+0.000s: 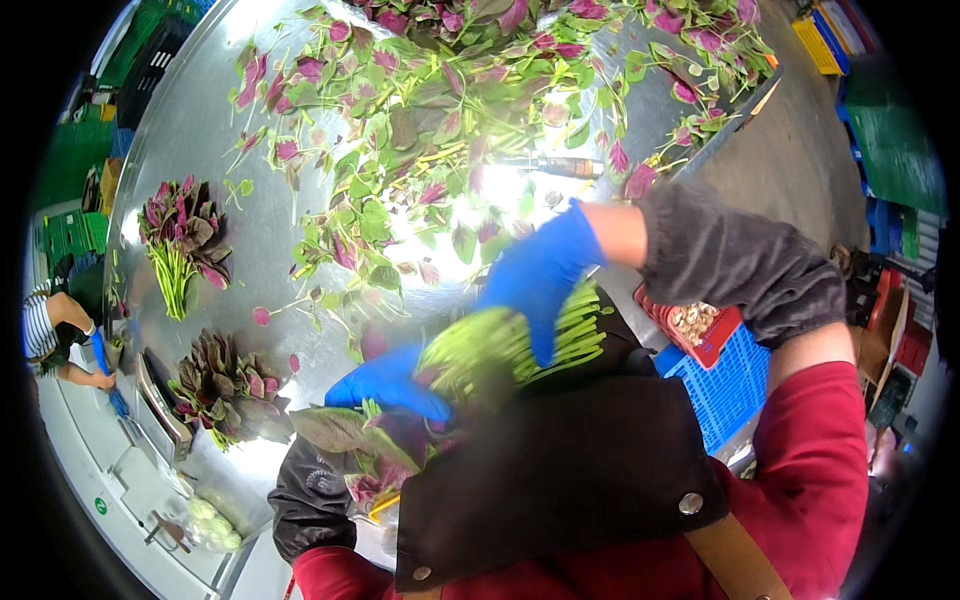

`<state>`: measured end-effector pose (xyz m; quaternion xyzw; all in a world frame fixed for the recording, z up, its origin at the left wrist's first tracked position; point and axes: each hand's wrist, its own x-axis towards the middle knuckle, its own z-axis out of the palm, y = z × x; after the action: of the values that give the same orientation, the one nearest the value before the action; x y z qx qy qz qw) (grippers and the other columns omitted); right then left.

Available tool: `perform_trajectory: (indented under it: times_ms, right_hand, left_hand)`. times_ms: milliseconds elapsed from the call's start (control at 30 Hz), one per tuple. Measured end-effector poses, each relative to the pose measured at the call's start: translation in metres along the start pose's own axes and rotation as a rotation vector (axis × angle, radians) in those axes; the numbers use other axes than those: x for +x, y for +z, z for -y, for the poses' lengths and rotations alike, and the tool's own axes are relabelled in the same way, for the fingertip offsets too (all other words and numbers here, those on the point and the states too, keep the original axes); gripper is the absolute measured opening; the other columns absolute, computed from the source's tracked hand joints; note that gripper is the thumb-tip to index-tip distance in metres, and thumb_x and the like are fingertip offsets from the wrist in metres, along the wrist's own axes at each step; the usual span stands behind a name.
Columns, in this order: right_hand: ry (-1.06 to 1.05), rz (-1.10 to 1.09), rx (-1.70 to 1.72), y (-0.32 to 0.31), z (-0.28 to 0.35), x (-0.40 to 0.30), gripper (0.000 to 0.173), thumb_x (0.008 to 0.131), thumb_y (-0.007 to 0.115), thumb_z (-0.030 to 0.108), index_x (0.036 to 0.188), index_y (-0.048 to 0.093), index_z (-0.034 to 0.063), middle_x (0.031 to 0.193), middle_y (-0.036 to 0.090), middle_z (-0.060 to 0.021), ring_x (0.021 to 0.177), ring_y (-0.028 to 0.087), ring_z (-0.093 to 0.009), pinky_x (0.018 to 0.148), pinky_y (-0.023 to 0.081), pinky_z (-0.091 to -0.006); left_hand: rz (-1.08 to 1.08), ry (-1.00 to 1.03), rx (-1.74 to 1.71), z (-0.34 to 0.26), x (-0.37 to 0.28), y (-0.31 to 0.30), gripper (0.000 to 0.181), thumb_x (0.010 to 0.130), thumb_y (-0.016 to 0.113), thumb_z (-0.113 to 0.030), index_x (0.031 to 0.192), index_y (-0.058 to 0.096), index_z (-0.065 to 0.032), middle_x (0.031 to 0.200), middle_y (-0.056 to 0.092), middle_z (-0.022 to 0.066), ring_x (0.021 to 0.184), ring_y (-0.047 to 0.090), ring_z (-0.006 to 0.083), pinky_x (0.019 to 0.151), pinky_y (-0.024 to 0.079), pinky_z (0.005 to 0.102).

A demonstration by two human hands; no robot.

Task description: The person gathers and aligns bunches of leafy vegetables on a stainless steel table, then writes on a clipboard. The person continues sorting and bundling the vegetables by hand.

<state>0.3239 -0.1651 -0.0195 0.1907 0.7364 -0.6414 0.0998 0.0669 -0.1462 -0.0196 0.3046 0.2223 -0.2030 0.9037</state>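
Observation:
My left hand (390,381), in a blue glove, holds a bunch of red-green amaranth (480,352) near its leaves, close to my apron. The green stems point to the right, and the purple leaves hang below the hand. My right hand (541,274), also blue-gloved and blurred, is over the same stems with its fingers bent down; whether it grips them is unclear. Beyond it a knife with a dark handle (571,166) lies on the metal table (270,187). Loose amaranth leaves and stems (420,142) are scattered around the knife.
Two amaranth bunches (172,274) (225,382) lie on the table's left side. A blue plastic crate (716,390) with red trays (697,330) stands at the right. At the far left a co-worker's gloved hand (100,351) shows. A bag of pale green vegetables (214,525) lies lower left.

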Motion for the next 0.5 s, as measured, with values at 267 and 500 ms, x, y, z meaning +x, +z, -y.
perform_trajectory:
  times_ms: [267, 500]
  right_hand:
    - [0.184, -0.482, 0.2, 0.076, -0.003, -0.019, 0.064, 0.062, 0.077, 0.025, 0.117, 0.051, 0.0051, 0.103, 0.061, -0.0158, 0.093, 0.06, -0.027, 0.08, 0.047, -0.038]
    - [-0.009, -0.788, 0.753, 0.074, 0.002, -0.037, 0.066, 0.065, 0.075, 0.011, 0.123, 0.048, 0.0022, 0.109, 0.061, -0.0115, 0.101, 0.054, -0.014, 0.09, 0.043, -0.0308]
  left_hand:
    - [-0.654, 0.564, 0.637, -0.061, -0.014, -0.052, 0.051, 0.09, 0.051, -0.024, 0.134, 0.039, -0.0008, 0.131, 0.047, 0.0157, 0.118, 0.048, 0.0268, 0.102, 0.035, 0.039]
    - [-1.285, 0.875, -0.348, 0.061, -0.061, -0.049, 0.034, 0.09, 0.045, -0.021, 0.116, 0.052, -0.0014, 0.11, 0.058, 0.0101, 0.102, 0.056, 0.0219, 0.091, 0.044, 0.0366]
